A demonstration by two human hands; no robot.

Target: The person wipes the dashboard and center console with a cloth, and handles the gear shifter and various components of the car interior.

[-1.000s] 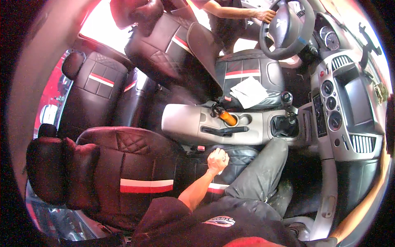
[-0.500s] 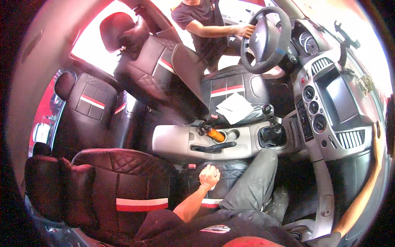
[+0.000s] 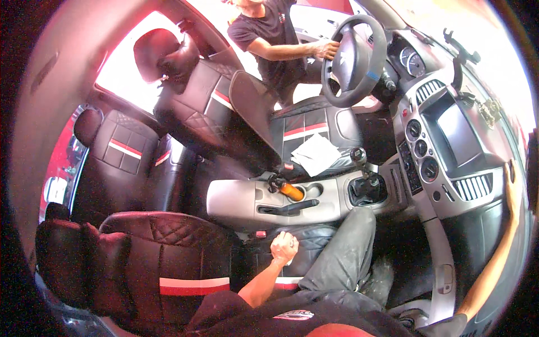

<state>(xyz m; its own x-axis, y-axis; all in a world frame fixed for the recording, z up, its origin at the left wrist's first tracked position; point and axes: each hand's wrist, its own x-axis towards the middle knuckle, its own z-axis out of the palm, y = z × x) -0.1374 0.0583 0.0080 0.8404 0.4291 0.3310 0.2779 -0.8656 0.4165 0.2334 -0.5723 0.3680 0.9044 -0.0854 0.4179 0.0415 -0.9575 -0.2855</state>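
The left hand (image 3: 284, 248) is held clenched against the black, leather-like seat cushion (image 3: 315, 240) of the near seat, just left of the raised leg; a white sliver is glimpsed beneath it, but whether anything is grasped cannot be told. The right hand (image 3: 511, 177) is laid with extended fingers along the top of the dark, smooth dashboard (image 3: 477, 230) at the far right; nothing is seen to be gripped by it.

The cushion is judged soft, slightly slippery and fixed, best pressed flat-handed or held by its edge; the dashboard is judged stiff and immovable, best braced against along its upper edge.

Compared with a second ago, the view is shifted: the right hand is shown more fully and more of the other person (image 3: 275, 28) is revealed, while the left hand is kept clenched on the same cushion.
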